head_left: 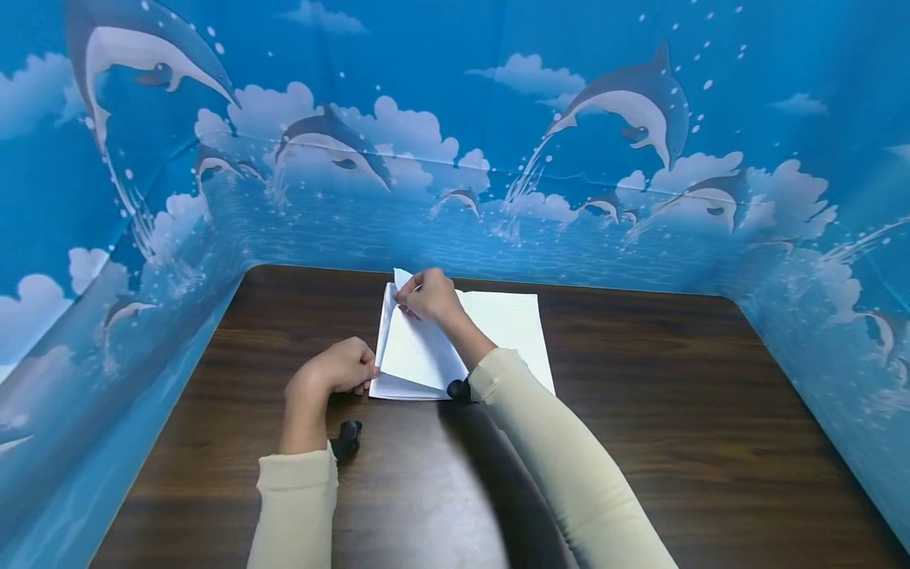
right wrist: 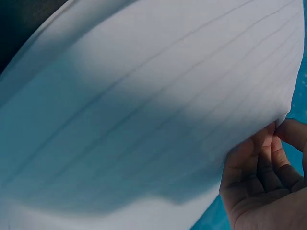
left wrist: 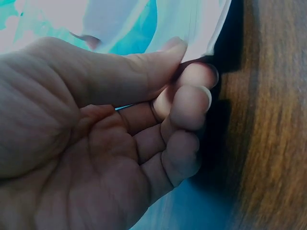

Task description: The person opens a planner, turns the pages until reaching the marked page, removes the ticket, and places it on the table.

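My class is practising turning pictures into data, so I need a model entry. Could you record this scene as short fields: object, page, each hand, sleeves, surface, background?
Object: open white notebook
Page: one ruled page, partly lifted on the left side
Left hand: pinches the notebook's near left corner
Right hand: pinches the lifted page near its far end
Sleeves: cream, on both arms
Surface: dark brown wood-grain table
Background: blue backdrop printed with dolphins, clouds and water
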{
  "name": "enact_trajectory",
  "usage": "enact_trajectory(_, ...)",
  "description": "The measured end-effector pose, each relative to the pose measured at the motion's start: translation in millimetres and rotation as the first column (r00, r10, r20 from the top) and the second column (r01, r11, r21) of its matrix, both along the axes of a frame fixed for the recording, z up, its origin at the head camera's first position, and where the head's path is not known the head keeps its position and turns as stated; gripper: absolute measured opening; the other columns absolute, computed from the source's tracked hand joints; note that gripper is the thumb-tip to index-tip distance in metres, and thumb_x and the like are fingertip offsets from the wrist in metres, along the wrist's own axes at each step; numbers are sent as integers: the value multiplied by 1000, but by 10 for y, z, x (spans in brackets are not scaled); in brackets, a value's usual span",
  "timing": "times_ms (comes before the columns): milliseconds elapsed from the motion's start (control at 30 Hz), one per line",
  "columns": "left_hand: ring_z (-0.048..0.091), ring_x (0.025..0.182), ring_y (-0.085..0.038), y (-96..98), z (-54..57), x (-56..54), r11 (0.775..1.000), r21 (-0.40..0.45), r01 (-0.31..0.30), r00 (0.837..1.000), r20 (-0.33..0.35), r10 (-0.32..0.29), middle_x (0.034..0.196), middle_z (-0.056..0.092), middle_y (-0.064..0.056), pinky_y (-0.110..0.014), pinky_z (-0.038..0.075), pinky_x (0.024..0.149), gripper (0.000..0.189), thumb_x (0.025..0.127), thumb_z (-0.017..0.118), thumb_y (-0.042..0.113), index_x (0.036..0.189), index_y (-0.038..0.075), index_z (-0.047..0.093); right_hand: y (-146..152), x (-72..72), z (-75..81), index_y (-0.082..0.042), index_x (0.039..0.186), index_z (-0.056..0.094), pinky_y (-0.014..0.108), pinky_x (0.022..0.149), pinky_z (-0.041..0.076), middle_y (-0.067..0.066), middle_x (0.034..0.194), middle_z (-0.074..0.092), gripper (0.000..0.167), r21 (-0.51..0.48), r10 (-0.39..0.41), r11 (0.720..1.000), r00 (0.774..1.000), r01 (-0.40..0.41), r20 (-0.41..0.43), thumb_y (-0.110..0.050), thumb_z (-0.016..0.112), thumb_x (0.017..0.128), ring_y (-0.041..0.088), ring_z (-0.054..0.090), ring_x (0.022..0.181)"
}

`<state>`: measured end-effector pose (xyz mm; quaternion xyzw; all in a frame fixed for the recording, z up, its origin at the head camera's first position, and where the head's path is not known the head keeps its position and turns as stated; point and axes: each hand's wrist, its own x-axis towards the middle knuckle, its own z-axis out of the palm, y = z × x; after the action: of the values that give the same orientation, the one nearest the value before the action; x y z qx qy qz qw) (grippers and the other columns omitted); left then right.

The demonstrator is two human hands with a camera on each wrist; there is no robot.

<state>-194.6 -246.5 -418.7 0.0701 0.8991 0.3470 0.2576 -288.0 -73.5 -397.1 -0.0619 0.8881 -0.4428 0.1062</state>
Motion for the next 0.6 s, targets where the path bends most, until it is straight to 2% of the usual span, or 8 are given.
enact_trajectory(100, 51, 59, -13, 37, -1, -10, 1000, 5, -3, 1000, 8, 3, 64, 59, -2, -26, 43, 58, 35, 105, 54, 3, 71, 7, 64, -15, -8, -85, -5, 92, 81, 19, 58, 48, 8, 83, 80, 17, 45, -6, 999, 1000, 6, 8, -19, 77, 100, 8, 62, 61)
enact_trajectory(233, 49, 58, -12, 62, -6, -21, 1000, 2, -5, 1000, 5, 5, 63, 58, -1, -25, 40, 57, 35, 102, 50, 1, 70, 7, 62, -48, -9, -215, -8, 91, 81, 22, 66, 47, 5, 81, 79, 17, 119, -21, 993, 1000, 20, 10, -21, 76, 99, 10, 62, 68)
enact_trajectory(400, 47, 57, -12, 58, -14, -34, 1000, 0, 6, 1000, -6, -6, 61, 58, -1, -25, 37, 57, 36, 99, 48, -2, 67, 7, 62, -109, 14, -336, -11, 89, 81, 24, 71, 46, 4, 88, 79, 15, 201, -43, 979, 999, 42, -2, -23, 79, 97, 15, 62, 77)
enact_trajectory(533, 44, 54, -11, 28, -18, -37, 1000, 1, 0, 1000, -10, 0, 59, 57, 0, -25, 35, 55, 38, 97, 46, -2, 63, 8, 61, -158, 32, -356, -10, 89, 83, 25, 68, 46, 5, 96, 81, 15, 234, 7, 972, 999, 2, -41, -22, 79, 98, 17, 62, 80)
enact_trajectory(600, 43, 52, -11, 6, -20, -31, 1000, 9, -20, 1000, -4, 20, 57, 56, 0, -25, 35, 54, 37, 94, 43, 0, 62, 7, 61, -175, 44, -355, -11, 92, 84, 24, 70, 46, 4, 97, 82, 13, 238, 46, 971, 998, -33, -48, -22, 80, 98, 16, 62, 81)
